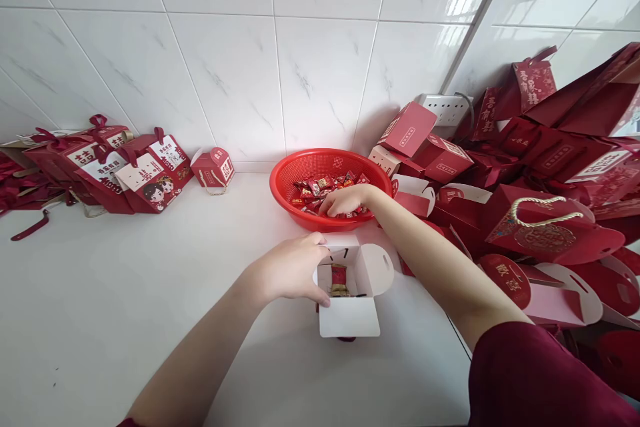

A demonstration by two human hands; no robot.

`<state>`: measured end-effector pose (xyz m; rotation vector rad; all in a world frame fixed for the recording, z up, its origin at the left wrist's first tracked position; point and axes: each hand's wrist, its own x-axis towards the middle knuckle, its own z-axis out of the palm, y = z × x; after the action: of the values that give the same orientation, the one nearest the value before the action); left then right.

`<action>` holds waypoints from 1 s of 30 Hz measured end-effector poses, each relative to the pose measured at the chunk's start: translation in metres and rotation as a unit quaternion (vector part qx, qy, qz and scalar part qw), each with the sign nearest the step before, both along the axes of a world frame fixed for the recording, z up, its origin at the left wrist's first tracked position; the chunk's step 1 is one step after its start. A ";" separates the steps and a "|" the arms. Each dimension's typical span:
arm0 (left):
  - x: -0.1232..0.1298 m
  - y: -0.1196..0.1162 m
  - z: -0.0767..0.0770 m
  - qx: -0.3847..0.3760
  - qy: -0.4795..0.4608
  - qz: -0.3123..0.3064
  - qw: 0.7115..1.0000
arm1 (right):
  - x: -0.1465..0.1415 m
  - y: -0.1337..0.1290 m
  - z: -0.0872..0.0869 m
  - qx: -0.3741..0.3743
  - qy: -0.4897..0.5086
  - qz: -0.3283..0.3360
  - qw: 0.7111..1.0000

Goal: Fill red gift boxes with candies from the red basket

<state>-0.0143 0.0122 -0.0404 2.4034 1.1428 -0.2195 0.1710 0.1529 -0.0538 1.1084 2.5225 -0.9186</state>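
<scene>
An open candy box (349, 317), white inside, stands on the counter with its flaps folded out. My left hand (287, 270) grips its left side, thumb at the near corner and fingers at the far one. Inside the box lies a red and gold wrapped candy (339, 275). Beyond it is a red plastic basket (330, 159) holding many wrapped candies (323, 185). My right hand (345, 200) reaches down into this basket with its fingers curled among the candies. The fingertips are partly hidden, and what they hold cannot be made out.
Red gift boxes (545, 223) are piled along the right, near the right forearm. A white power strip (445, 109) is at the wall behind them. More ribboned boxes (145, 170) and a small box (213, 169) stand at the left. A tiled wall (225, 80) bounds the counter (125, 280).
</scene>
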 end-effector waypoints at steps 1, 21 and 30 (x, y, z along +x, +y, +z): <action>0.000 0.001 -0.001 0.002 -0.002 -0.002 1.000 | 0.004 -0.006 0.005 0.006 0.022 -0.002 1.000; 0.002 0.006 0.001 0.036 -0.114 -0.041 0.992 | 0.056 -0.145 0.011 -0.049 0.489 -0.106 0.864; 0.014 -0.007 0.016 -0.101 -0.408 0.028 0.907 | 0.057 -0.163 0.020 0.187 0.496 0.020 0.848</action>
<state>-0.0002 0.0054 -0.0239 1.9370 0.7318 0.6106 0.2284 -0.0097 -0.0334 0.7290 3.6732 -1.2489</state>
